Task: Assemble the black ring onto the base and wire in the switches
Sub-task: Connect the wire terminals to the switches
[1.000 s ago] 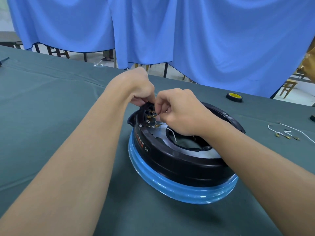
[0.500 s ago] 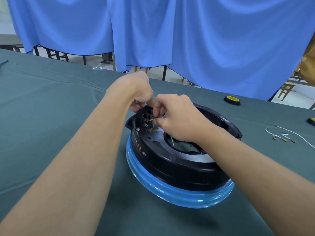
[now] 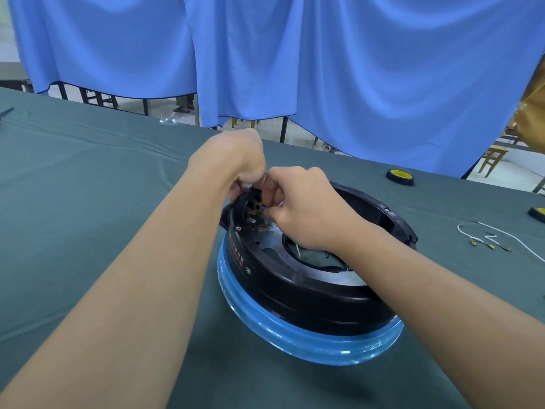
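Observation:
The black ring (image 3: 306,293) sits on the blue film-wrapped base (image 3: 295,338) in the middle of the green table. Brass switch terminals (image 3: 256,213) show inside the ring's far-left wall. My left hand (image 3: 233,160) curls over the ring's outer edge at that spot, gripping it. My right hand (image 3: 300,208) reaches inside the ring, its fingertips pinched at the terminals on a thin white wire (image 3: 298,249) that trails down under the palm. The fingertips themselves are hidden.
Loose white wires with brass connectors (image 3: 486,240) lie on the table at the right. Two black-and-yellow tape rolls (image 3: 399,176) (image 3: 538,214) sit at the far right. Blue curtains (image 3: 295,60) hang behind the table's far edge.
Both hands stay at the terminals on the ring's far-left wall. My right hand has shifted slightly, fingers working closer to the left hand; the view has tilted a little.

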